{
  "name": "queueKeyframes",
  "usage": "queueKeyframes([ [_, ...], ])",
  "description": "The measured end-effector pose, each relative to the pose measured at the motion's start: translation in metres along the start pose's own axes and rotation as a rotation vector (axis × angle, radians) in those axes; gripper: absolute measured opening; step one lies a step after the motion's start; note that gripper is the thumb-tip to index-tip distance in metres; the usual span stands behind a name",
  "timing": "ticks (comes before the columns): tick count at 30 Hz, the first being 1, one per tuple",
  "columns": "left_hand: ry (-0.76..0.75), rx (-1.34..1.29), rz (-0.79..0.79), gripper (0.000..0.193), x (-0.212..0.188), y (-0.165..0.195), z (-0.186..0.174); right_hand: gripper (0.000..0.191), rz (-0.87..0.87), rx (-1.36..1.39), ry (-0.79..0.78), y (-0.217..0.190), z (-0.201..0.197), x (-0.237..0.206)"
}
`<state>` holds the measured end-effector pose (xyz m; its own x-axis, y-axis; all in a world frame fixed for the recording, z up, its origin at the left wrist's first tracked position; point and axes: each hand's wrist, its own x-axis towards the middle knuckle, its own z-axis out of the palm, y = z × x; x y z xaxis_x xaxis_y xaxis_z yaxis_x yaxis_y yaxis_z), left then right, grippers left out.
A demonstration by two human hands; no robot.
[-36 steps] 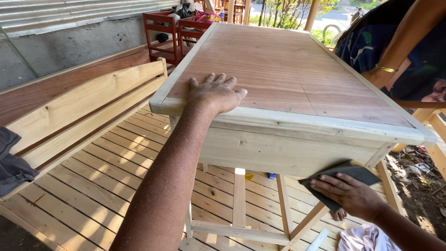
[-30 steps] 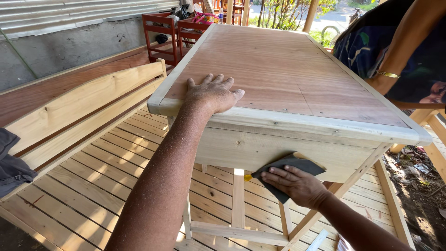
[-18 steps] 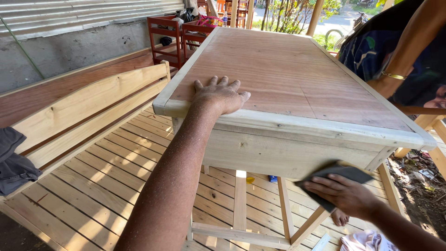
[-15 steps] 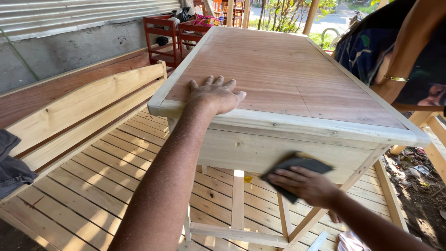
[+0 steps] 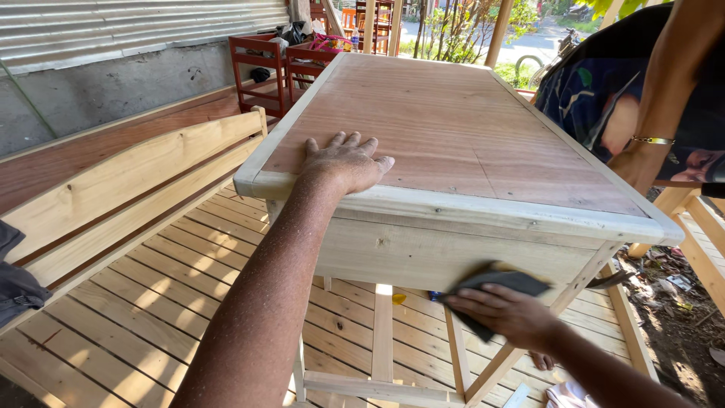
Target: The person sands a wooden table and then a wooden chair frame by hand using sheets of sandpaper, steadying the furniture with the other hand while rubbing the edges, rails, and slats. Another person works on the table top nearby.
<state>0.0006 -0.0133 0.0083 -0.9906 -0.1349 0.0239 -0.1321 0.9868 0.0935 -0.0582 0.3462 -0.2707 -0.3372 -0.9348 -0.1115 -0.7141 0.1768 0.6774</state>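
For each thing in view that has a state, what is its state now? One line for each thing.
Left hand: flat, palm down on the table top.
Right hand: pressing the dark sanding sheet against the table's front rail.
Dark sanding sheet: bent, held against the rail.
Wooden table: upright, bare unpainted wood.
Slatted bench: lying beside the table, unpainted.
Red chairs: upright, far behind.
Other person's hand: at the table's right edge.

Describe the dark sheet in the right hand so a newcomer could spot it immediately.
Find the big unpainted wooden table with the reddish top. Below its near edge, the right hand presses a dark grey sanding sheet against the pale apron. It is the only dark, flexible thing on that bare board.
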Motion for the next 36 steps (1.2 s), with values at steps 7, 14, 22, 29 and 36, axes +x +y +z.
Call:
queueKeyframes([
  [7, 0.0, -0.018, -0.005, 0.074, 0.0, -0.008, -0.002, 0.073, 0.017, 0.077, 0.198, -0.023, -0.029, 0.079],
  [14, 0.008, -0.024, -0.023, 0.072, -0.005, -0.002, -0.002, 0.073, 0.131, 0.307, -0.535, 0.01, -0.023, -0.027],
  [22, 0.023, -0.028, -0.024, 0.075, -0.015, -0.008, -0.006, 0.069, 0.071, 0.043, 0.331, -0.046, -0.048, 0.124],
  [29, 0.025, -0.053, -0.025, 0.075, -0.022, -0.004, -0.006, 0.075, 0.025, 0.029, 0.133, -0.013, -0.007, -0.002],
  [36, 0.018, -0.037, -0.024, 0.074, -0.027, 0.004, -0.011, 0.071, 0.047, 0.041, 0.376, -0.028, -0.034, 0.039],
])
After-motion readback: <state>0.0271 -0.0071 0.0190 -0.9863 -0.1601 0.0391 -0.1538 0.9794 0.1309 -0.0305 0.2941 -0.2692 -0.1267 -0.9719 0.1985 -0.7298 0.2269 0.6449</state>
